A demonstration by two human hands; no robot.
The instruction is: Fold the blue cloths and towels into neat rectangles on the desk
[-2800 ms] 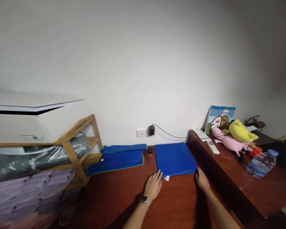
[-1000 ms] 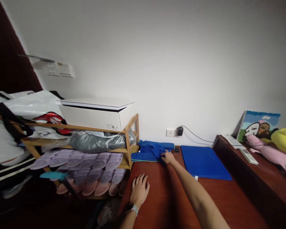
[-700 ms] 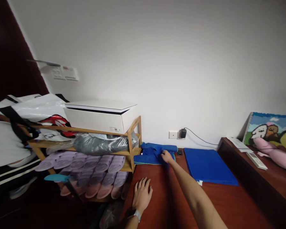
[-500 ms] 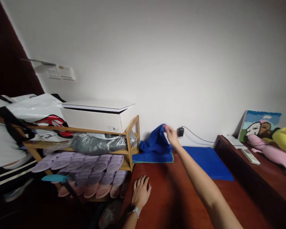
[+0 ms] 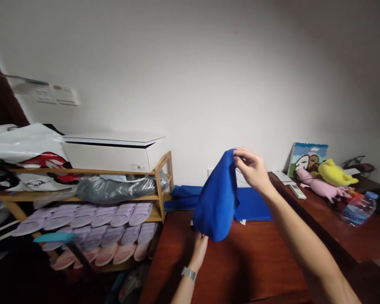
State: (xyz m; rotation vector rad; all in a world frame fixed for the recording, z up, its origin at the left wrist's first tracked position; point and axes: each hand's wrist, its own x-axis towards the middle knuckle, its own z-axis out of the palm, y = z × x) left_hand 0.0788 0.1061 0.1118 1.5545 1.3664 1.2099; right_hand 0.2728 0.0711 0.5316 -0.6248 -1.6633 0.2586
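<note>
A blue cloth [image 5: 217,200] hangs in the air above the reddish-brown tabletop [image 5: 221,270]. My right hand [image 5: 248,164] pinches its top corner. Below the cloth's lower left part is my left hand [image 5: 201,241], with a watch on the wrist; the cloth hides its fingers. Another blue cloth [image 5: 183,198] lies folded at the back left of the table, partly behind the hanging one. To the right, a flat blue piece [image 5: 255,204] rests against the wall side, a small white tag at its front edge.
On the left, a wooden rack [image 5: 160,190] holds a white box [image 5: 107,156], bags and rows of slippers [image 5: 58,216]. The right-hand surface carries a pink plush toy [image 5: 319,185], a yellow plush [image 5: 334,173], a remote [image 5: 297,192], a picture and a plastic bottle [image 5: 359,211].
My right hand has lifted a blue cloth off the pile and towards me. My left hand has moved from the tabletop to beneath the cloth. The view has turned right.
</note>
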